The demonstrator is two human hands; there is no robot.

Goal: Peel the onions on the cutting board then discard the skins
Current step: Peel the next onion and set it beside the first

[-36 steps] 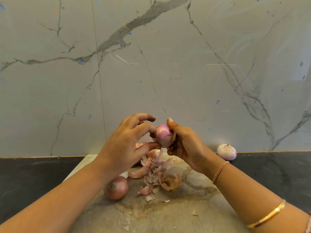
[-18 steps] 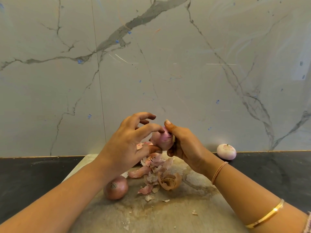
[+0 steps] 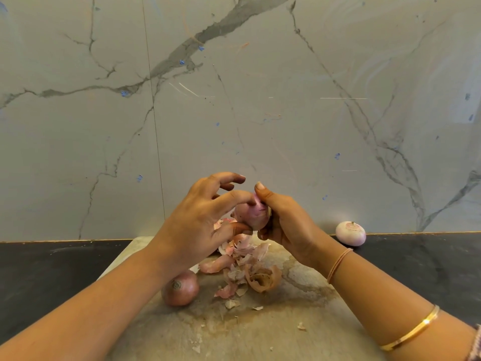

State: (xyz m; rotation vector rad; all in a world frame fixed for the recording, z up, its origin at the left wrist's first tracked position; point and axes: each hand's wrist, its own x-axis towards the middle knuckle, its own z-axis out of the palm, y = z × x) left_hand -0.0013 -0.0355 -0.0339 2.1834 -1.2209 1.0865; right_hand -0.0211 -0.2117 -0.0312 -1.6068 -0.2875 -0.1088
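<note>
Above the cutting board [image 3: 260, 332] my right hand [image 3: 283, 222] grips a pink, partly peeled onion [image 3: 251, 216], thumb on top and fingers curled behind it. My left hand [image 3: 200, 222] pinches the onion's left side with forefinger on top and thumb below; its other fingers are spread and raised. A heap of pink and brown skins [image 3: 244, 267] lies on the board under the hands. An unpeeled brown onion [image 3: 180, 289] rests on the board, partly behind my left forearm.
A peeled pale onion [image 3: 350, 233] sits on the dark counter [image 3: 52, 269] at the right, against the marble wall [image 3: 234, 100]. Small skin scraps [image 3: 301, 326] dot the stained board. Dark counter runs on both sides of the board.
The held onion has been turned and lowered slightly between the hands. My left forefinger has slid over its top toward my right thumb. The rest is unmoved.
</note>
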